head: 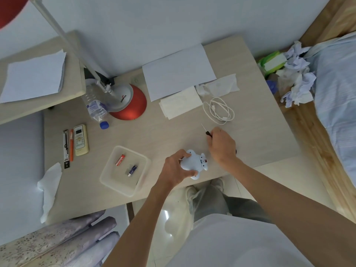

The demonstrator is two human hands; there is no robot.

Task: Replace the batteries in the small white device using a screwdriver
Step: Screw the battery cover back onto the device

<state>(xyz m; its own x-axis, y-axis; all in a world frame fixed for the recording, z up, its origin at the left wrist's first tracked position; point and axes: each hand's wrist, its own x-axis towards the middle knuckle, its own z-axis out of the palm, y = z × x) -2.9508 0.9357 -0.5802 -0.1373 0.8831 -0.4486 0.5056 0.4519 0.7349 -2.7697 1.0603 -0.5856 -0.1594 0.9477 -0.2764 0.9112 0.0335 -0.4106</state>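
Note:
My left hand grips the small white device near the desk's front edge, fingers curled round its left side. The device looks like a little bear figure, and an open slot shows on its right side. My right hand holds a thin screwdriver with a dark handle, its metal tip pointing up and left, away from the device. A clear plastic tray to the left holds a red battery and a blue-and-white battery.
On the desk lie a white cable, paper sheets, tissues, a red lamp base, a water bottle, a remote and pens. A bed with crumpled tissues stands to the right.

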